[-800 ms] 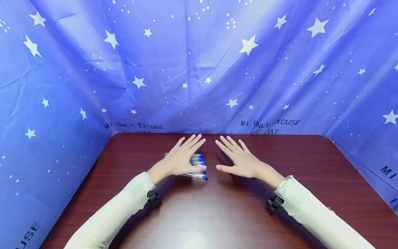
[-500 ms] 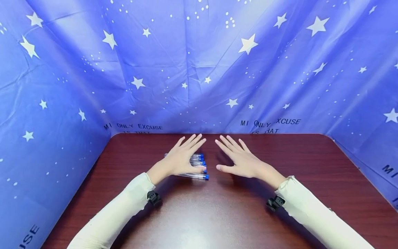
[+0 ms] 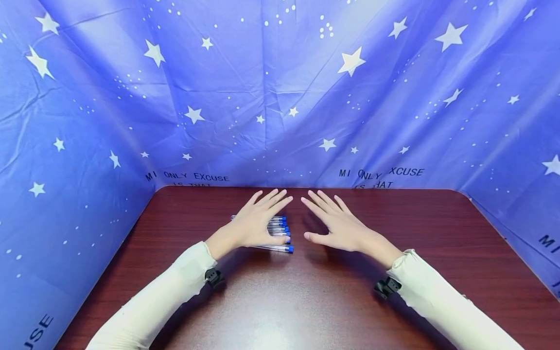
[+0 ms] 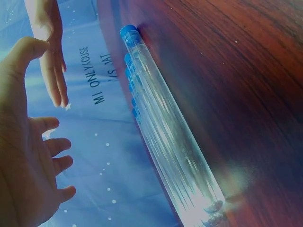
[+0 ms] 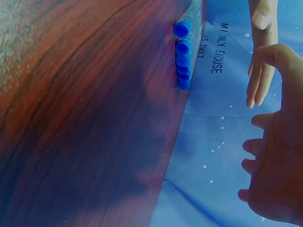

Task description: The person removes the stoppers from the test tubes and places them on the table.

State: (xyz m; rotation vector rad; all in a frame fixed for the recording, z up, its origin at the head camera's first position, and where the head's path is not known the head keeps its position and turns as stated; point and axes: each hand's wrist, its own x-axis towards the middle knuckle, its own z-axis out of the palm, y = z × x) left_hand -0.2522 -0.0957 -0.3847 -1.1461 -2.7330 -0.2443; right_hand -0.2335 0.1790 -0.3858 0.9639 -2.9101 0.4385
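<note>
Several clear plastic tubes (image 3: 275, 248) with blue caps lie in a row on the table, their caps toward the right. My left hand (image 3: 255, 224) hovers above them with fingers spread, hiding much of their length in the head view. In the left wrist view the tubes (image 4: 165, 127) lie apart from the palm side of that hand (image 4: 28, 161). To the right of the caps, my right hand (image 3: 345, 229) is held over the bare tabletop, fingers spread and holding nothing. The blue caps (image 5: 182, 29) face the right wrist camera.
The dark red wooden table (image 3: 280, 301) has rounded far corners. A blue curtain (image 3: 262, 97) with white stars hangs behind it and along both sides. Black wrist cameras sit on the left cuff (image 3: 214, 278) and the right cuff (image 3: 387, 287).
The fingertips of the two hands have come very slightly nearer each other. The tubes lie where they were.
</note>
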